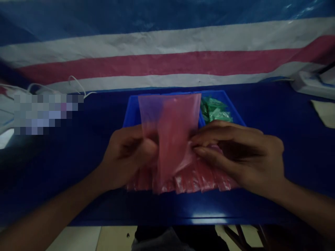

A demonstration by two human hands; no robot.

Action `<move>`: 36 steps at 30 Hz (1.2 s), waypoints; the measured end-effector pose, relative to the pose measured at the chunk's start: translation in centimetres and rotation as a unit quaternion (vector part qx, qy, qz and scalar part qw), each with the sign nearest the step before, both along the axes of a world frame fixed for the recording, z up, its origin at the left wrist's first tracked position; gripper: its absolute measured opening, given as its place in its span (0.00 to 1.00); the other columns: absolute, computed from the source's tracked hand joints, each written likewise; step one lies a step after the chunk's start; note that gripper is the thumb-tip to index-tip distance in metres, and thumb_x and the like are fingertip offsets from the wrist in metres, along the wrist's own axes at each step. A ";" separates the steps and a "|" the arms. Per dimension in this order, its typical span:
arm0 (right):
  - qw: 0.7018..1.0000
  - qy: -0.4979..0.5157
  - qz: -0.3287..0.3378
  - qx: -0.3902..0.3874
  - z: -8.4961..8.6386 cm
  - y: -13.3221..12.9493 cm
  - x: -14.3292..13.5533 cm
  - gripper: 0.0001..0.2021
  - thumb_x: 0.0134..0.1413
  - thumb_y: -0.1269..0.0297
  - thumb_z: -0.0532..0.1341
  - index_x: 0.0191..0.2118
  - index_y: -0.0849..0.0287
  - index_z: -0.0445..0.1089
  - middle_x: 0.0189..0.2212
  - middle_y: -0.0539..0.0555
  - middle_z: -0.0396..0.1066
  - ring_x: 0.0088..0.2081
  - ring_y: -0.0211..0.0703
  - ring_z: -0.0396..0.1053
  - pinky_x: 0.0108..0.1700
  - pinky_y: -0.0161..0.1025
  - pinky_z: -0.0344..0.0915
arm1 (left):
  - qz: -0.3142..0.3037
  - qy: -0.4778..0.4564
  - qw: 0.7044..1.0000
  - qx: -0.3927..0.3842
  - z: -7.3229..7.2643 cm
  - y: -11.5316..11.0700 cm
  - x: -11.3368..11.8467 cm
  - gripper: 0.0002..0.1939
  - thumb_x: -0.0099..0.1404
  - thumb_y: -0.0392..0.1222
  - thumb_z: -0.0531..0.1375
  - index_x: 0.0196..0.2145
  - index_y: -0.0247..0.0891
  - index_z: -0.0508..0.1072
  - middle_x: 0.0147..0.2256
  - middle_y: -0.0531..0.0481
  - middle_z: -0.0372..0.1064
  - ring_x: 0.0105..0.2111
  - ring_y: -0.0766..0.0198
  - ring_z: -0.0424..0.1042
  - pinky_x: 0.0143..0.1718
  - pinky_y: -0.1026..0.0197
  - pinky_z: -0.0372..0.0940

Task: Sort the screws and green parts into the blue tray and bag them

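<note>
Hands (131, 157) (240, 153) pinch a pink bag (175, 136) between them, left thumb and right fingertips at opposite edges, above red packets (188, 183) and before a blue tray (235, 111). It looks thin, light, slippery and floppy, best gripped by both edges.

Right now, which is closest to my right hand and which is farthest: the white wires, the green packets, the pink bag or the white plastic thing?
From your right hand:
1. Pink bag: at your fingertips.
2. Green packets: just beyond, in the tray.
3. White plastic thing: back right.
4. White wires: far left.
</note>
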State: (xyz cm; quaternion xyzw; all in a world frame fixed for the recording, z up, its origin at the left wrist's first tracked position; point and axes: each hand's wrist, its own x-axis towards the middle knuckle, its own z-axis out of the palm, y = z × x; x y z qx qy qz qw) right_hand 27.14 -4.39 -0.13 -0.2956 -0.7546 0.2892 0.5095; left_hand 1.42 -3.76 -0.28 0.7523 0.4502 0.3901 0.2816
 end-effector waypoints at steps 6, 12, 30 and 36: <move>0.999 0.024 -0.042 -0.017 -0.5 0.0 -0.5 0.14 0.65 0.74 0.71 0.49 0.47 0.84 0.43 0.50 0.87 0.38 0.42 0.83 0.42 0.41 0.80 | 0.000 -0.102 0.995 0.000 1.5 1.7 -0.4 0.17 0.69 0.54 0.74 0.52 0.48 0.83 0.46 0.52 0.85 0.43 0.54 0.86 0.42 0.57 0.84; 0.996 0.046 -0.074 -0.015 -0.2 0.3 -0.2 0.12 0.67 0.73 0.65 0.44 0.49 0.85 0.35 0.50 0.85 0.33 0.43 0.81 0.37 0.42 0.77 | 0.144 0.032 0.986 0.078 2.0 5.3 -4.3 0.36 0.67 0.54 0.74 0.67 0.43 0.71 0.33 0.56 0.83 0.33 0.55 0.83 0.37 0.55 0.81; 0.923 -0.263 -0.083 0.267 0.8 0.7 1.9 0.13 0.65 0.72 0.62 0.28 0.55 0.73 0.17 0.46 0.68 0.17 0.36 0.64 0.22 0.39 0.58 | -0.017 0.416 0.876 0.242 0.1 4.0 -3.1 0.29 0.84 0.62 0.48 0.67 0.43 0.74 0.49 0.41 0.84 0.41 0.47 0.85 0.36 0.51 0.77; 0.876 -0.462 -0.071 0.117 0.6 0.2 2.8 0.22 0.72 0.61 0.58 0.24 0.56 0.75 0.17 0.50 0.73 0.17 0.39 0.67 0.26 0.44 0.46 | -0.028 0.382 0.901 0.201 -0.2 3.4 -2.5 0.39 0.83 0.65 0.47 0.79 0.38 0.55 0.63 0.34 0.76 0.57 0.42 0.81 0.51 0.45 0.80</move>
